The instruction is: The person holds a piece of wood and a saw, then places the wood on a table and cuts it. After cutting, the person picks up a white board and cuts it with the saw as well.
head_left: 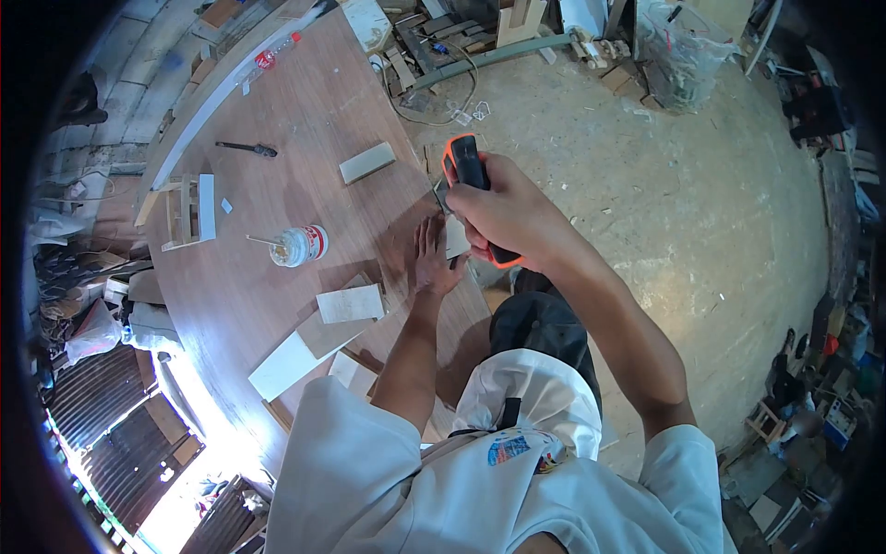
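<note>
My right hand [508, 208] is wrapped round the orange and black handle [471, 164] of a hand saw, held up over the table's edge. Its thin blade [437, 196] shows almost edge-on beside a pale piece of wood [456, 236]. My left hand [434, 258] lies flat at the table's edge with its fingers stretched out, thumb side against that wood piece. Left of my forearm, a pale wood block [351, 304] rests on a longer board [286, 366]. Farther up the table is another small wood block [367, 162].
The wooden table [305, 102] carries a jar [300, 246] with a stick in it, a dark tool [247, 148], a small wooden frame [192, 212] and a plastic bottle [268, 57]. Wood scraps and a clear plastic bag [678, 55] stand beyond, on the concrete floor [701, 231].
</note>
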The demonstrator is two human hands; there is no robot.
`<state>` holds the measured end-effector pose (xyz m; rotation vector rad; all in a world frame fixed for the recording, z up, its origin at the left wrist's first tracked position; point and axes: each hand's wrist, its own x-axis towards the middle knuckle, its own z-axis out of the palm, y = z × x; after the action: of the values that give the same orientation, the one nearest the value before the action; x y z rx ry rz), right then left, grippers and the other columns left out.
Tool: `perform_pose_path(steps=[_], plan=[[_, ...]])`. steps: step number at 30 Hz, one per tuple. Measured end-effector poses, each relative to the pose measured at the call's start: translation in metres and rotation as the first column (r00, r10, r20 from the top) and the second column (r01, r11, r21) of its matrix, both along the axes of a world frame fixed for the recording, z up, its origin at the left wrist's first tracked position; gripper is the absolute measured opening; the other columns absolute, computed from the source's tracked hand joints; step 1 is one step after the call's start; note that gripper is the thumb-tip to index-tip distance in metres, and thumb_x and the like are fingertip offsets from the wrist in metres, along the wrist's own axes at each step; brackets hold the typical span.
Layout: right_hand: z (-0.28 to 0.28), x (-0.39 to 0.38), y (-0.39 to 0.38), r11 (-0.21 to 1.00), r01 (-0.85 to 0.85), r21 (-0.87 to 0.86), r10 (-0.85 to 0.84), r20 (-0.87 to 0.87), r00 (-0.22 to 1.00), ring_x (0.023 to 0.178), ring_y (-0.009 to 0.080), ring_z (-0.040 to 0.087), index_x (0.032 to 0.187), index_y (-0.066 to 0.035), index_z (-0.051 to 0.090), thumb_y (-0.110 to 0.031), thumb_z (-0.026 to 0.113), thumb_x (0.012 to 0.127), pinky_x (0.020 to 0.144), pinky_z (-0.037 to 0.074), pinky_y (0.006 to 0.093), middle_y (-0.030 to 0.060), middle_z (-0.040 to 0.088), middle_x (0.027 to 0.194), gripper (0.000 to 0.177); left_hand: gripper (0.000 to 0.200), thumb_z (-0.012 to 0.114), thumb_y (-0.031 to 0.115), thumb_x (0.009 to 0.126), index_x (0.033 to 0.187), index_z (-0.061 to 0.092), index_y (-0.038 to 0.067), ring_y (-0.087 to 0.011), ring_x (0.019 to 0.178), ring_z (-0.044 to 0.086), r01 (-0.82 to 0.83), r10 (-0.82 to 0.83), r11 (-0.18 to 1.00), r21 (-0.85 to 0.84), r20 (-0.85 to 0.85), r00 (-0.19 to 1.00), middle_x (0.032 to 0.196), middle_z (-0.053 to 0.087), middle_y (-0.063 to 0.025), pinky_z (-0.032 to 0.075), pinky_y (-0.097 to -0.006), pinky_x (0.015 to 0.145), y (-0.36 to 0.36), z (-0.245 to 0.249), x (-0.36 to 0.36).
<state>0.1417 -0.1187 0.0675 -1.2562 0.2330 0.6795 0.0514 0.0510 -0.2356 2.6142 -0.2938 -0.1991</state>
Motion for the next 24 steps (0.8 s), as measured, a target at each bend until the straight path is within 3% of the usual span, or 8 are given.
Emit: perform_pose_path(steps=[4, 10, 17, 19, 21, 24], plan=[[0.002, 0.001, 0.006, 0.999, 0.029, -0.045, -0.028, 0.024, 0.999, 0.043, 0.0136, 0.050, 0.091, 0.002, 0.042, -0.008, 0.050, 0.083, 0.040, 0.042, 0.0301, 0.0045, 0.048, 0.058, 0.015, 0.080, 0.060, 0.042, 0.082, 0.143, 0.029, 0.000, -0.0405, 0.138, 0.022, -0.014, 0.012, 0.998, -0.066, -0.031, 0.999, 0.146, 0.028, -0.0223, 0.016, -0.0505, 0.116, -0.001, 0.009, 0.001], [0.010, 0.003, -0.001, 1.000, 0.013, -0.025, -0.013, 0.029, 1.000, 0.044, 0.0140, 0.051, 0.088, 0.002, 0.043, -0.007, 0.050, 0.082, 0.039, 0.042, 0.0297, 0.0052, 0.049, 0.058, 0.012, 0.083, 0.060, 0.042, 0.082, 0.144, 0.026, 0.000, -0.0410, 0.137, 0.025, 0.051, -0.061, 0.994, 0.099, 0.101, 0.993, 0.145, 0.031, -0.0227, 0.018, -0.0516, 0.115, -0.002, 0.005, 0.002], [0.009, 0.000, 0.005, 0.997, 0.052, -0.065, -0.051, 0.020, 0.999, 0.043, 0.0145, 0.050, 0.083, 0.002, 0.044, -0.007, 0.050, 0.081, 0.039, 0.042, 0.0307, 0.0046, 0.048, 0.058, 0.012, 0.087, 0.065, 0.040, 0.077, 0.143, 0.027, 0.000, -0.0410, 0.136, 0.027, -0.003, 0.005, 0.998, -0.060, 0.030, 1.000, 0.144, 0.032, -0.0236, 0.019, -0.0519, 0.114, 0.002, -0.004, -0.001], [0.003, 0.000, 0.009, 0.999, 0.001, -0.035, 0.002, 0.074, 0.997, 0.044, 0.0158, 0.052, 0.080, 0.003, 0.047, -0.007, 0.050, 0.079, 0.039, 0.042, 0.0319, 0.0070, 0.051, 0.060, 0.011, 0.088, 0.067, 0.040, 0.075, 0.143, 0.028, 0.000, -0.0411, 0.136, 0.027, 0.000, -0.001, 0.997, -0.074, -0.013, 1.000, 0.144, 0.032, -0.0241, 0.019, -0.0518, 0.114, 0.004, -0.010, -0.003], [0.008, 0.006, 0.015, 0.997, -0.031, -0.067, 0.035, 0.069, 0.997, 0.045, 0.0153, 0.050, 0.083, 0.002, 0.046, -0.007, 0.051, 0.079, 0.040, 0.041, 0.0322, 0.0060, 0.049, 0.060, 0.011, 0.087, 0.068, 0.041, 0.075, 0.141, 0.030, 0.001, -0.0415, 0.136, 0.026, 0.035, -0.055, 0.986, 0.162, 0.119, 0.991, 0.144, 0.031, -0.0252, 0.020, -0.0512, 0.114, 0.001, 0.009, -0.002], [0.022, 0.017, 0.023, 0.986, -0.109, -0.123, 0.115, 0.041, 0.993, 0.047, 0.0158, 0.050, 0.083, 0.001, 0.045, -0.006, 0.051, 0.078, 0.041, 0.041, 0.0329, 0.0062, 0.048, 0.061, 0.011, 0.084, 0.068, 0.045, 0.077, 0.140, 0.033, 0.001, -0.0422, 0.135, 0.027, -0.032, 0.028, 0.998, 0.052, 0.074, 0.997, 0.143, 0.032, -0.0257, 0.022, -0.0509, 0.113, 0.002, 0.000, -0.002]])
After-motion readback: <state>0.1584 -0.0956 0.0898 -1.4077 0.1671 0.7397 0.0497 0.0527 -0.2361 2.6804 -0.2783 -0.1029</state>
